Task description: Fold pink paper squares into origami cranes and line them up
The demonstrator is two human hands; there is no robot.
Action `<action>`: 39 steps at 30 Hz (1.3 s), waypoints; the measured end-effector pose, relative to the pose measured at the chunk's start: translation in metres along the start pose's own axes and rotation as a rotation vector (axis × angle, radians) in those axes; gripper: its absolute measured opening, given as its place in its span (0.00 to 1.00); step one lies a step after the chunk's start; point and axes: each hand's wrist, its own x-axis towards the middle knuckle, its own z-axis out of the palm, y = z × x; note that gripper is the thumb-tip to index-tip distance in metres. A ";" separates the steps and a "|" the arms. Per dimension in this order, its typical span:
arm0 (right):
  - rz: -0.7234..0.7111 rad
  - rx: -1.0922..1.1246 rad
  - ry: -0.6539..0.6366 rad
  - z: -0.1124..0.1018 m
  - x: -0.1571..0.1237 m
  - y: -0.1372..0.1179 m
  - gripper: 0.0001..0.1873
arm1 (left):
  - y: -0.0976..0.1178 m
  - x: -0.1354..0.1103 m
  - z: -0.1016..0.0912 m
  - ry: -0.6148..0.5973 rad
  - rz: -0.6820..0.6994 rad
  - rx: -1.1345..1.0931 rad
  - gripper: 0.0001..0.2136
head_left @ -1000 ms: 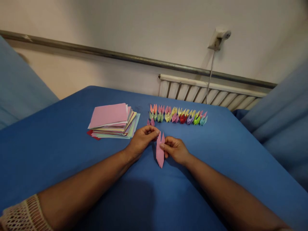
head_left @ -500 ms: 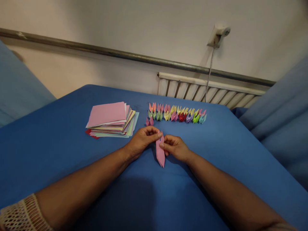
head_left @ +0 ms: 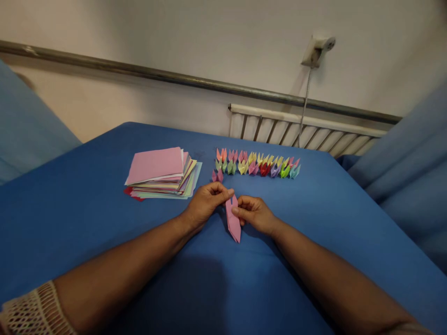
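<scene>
Clock faces centred on the pink paper piece. Crocheted sleeve cuff at 8, lower corner. Pink folded paper piece: between both hands, just above the blue-covered desk, split end toward 12, blunt point toward 5. Right hand at 3: fingers pinching its right edge, thumb on the face. Left hand at 10: fingers pinching the split end, thumb over one tip. Mauve origami crane at 11, just past the left hand. Paper stack at 10: mixed colours, pink on top, edges uneven, red corner poking out low left. Two rows of origami cranes at 1, front row running pale green to light blue. Beyond: radiator at 1, metal pipe above it, wall socket with plug and cord. Blue curtains at 10 and 2.
</scene>
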 end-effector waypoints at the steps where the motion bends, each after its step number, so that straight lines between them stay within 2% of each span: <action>1: 0.008 0.002 0.001 0.000 0.000 0.000 0.18 | 0.000 0.000 0.000 -0.009 -0.011 -0.021 0.14; 5: 0.025 -0.006 0.018 0.000 0.000 0.001 0.19 | 0.003 -0.001 0.001 -0.043 -0.020 -0.049 0.14; 10: -0.007 -0.034 0.038 0.001 0.000 0.002 0.19 | 0.005 -0.003 0.003 -0.108 -0.002 0.048 0.13; 17: 0.020 -0.013 0.007 0.003 -0.002 0.004 0.19 | 0.003 -0.003 0.003 0.014 0.043 0.200 0.15; 20: 0.023 -0.013 -0.018 0.003 -0.003 0.004 0.19 | 0.004 -0.002 0.002 0.013 0.030 0.163 0.17; 23: 0.023 -0.004 -0.015 0.002 -0.002 0.005 0.19 | 0.004 -0.001 0.000 -0.027 -0.027 0.028 0.19; 25: 0.019 0.001 0.007 0.002 -0.001 0.006 0.19 | 0.004 -0.001 0.000 -0.057 -0.055 -0.032 0.20; 29: -0.012 -0.017 0.058 0.003 0.000 0.007 0.20 | 0.003 -0.002 0.001 -0.086 -0.012 0.073 0.15; 34: -0.003 -0.026 0.091 0.007 0.001 0.007 0.21 | 0.002 -0.001 0.001 -0.021 -0.007 0.131 0.15; 39: -0.055 -0.030 0.249 0.004 0.005 0.005 0.21 | -0.001 0.000 0.002 -0.092 -0.073 0.002 0.16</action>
